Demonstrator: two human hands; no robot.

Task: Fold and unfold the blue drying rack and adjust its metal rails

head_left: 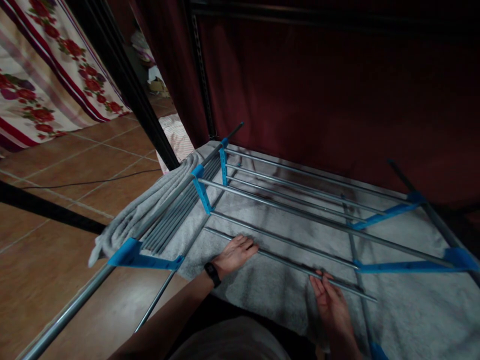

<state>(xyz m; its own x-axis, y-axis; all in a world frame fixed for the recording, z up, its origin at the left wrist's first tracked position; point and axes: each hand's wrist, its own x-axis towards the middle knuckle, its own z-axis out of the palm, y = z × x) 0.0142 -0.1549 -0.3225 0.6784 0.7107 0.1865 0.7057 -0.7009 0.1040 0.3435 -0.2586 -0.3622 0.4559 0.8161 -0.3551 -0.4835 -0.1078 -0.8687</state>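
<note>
In the head view, the person's clothed torso (pixel 232 337), dark and partly blurred, lies nearest, at the bottom centre of the frame. Both forearms reach up from the lower edge. The left hand (pixel 235 254), with a black wristband (pixel 212 275) behind it, is curled over a metal tube (pixel 283 261) just below the centre, fingers closed on it. The right hand (pixel 330 295), lower right of centre, pinches the same tube near its right end, fingertips against it and palm turned partly upward. Both tube ends show free of any bracket. Above it, a rack frame (pixel 270 200) with crossbars and blue brackets (pixel 202 190) spans the middle and right, over a grey blanket (pixel 408 310). Thin rods (pixel 183 210) lie bundled left of centre. A dark red curtain (pixel 300 100) fills the upper right; a flowered cloth (pixel 48 75) hangs upper left.
</note>
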